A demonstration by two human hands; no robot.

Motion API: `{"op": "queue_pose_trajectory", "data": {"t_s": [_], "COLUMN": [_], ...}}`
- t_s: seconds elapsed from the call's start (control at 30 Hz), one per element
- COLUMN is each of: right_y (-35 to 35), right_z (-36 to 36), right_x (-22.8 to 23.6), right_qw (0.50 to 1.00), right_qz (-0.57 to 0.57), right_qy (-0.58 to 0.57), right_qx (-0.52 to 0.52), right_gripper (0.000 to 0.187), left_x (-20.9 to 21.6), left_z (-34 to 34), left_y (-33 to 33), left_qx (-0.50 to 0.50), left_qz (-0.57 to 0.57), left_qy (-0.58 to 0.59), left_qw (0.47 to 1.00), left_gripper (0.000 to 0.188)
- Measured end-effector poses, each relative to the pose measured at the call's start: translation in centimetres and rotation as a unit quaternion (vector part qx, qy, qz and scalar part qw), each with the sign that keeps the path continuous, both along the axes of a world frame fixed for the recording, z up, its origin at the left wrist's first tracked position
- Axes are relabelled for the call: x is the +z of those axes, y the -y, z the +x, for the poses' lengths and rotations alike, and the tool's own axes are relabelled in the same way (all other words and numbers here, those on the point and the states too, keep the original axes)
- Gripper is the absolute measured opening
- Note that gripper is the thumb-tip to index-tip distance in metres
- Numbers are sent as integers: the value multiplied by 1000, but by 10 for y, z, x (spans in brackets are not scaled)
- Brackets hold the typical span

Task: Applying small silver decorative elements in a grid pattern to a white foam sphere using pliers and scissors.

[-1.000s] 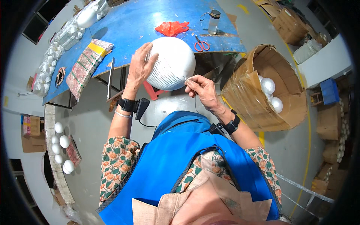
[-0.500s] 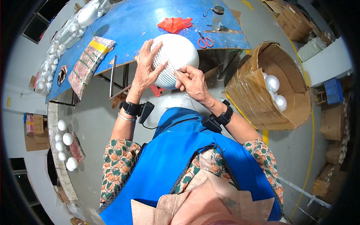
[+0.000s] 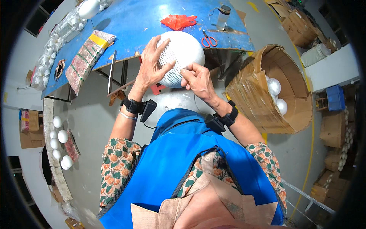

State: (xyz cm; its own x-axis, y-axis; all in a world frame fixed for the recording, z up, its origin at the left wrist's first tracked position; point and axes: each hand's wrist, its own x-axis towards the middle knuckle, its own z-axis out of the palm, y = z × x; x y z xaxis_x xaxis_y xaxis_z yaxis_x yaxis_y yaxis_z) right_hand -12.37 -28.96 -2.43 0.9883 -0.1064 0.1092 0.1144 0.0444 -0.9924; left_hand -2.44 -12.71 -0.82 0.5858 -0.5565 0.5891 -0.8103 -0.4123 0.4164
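A large white ball (image 3: 190,49) is in front of me at the table's near edge. A band of small shiny studs (image 3: 166,57) covers its left and lower side; the rest looks smooth. My left hand (image 3: 150,66) grips the ball's left side, fingers spread over the studs and thumb pointing right. At the lower right of the ball, my right hand (image 3: 201,83) is closed in a pinch, fingertips against the surface by the band's edge. Whatever is between those fingertips is too small to make out. Each wrist wears a black strapped device.
On the blue table (image 3: 133,26) lie a red plastic bag (image 3: 178,22), red-handled scissors (image 3: 208,38), a clear bottle (image 3: 222,20) and a flat wrapped package (image 3: 85,57). A big cardboard box (image 3: 249,97) at right holds white balls (image 3: 274,87). Smaller white balls (image 3: 63,136) stand at left.
The ball and both hands have shifted slightly up and to the right in the view, while the surroundings shifted a little too. The left hand's grip and right hand's pinch look much the same.
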Motion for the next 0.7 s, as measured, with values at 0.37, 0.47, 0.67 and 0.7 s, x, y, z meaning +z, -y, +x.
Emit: {"op": "queue_pose_trajectory", "data": {"t_s": [0.37, 0.47, 0.67, 0.7], "right_y": [10, 9, 6, 6], "right_z": [3, 4, 4, 5], "right_x": [11, 11, 17, 16], "right_qw": [997, 997, 997, 997], "right_qz": [-33, -36, -38, -33], "right_qy": [-65, -59, -71, -71], "right_qx": [35, 34, 22, 20], "right_gripper": [17, 20, 16, 16], "left_x": [-2, -3, -2, -1], "left_z": [1, 3, 2, 1], "left_y": [1, 1, 3, 3], "left_qx": [1, 6, 10, 9], "left_qz": [-9, -11, -19, -22], "left_qy": [7, 7, 19, 28], "left_qw": [1000, 1000, 1000, 999], "left_gripper": [65, 67, 73, 74]}}
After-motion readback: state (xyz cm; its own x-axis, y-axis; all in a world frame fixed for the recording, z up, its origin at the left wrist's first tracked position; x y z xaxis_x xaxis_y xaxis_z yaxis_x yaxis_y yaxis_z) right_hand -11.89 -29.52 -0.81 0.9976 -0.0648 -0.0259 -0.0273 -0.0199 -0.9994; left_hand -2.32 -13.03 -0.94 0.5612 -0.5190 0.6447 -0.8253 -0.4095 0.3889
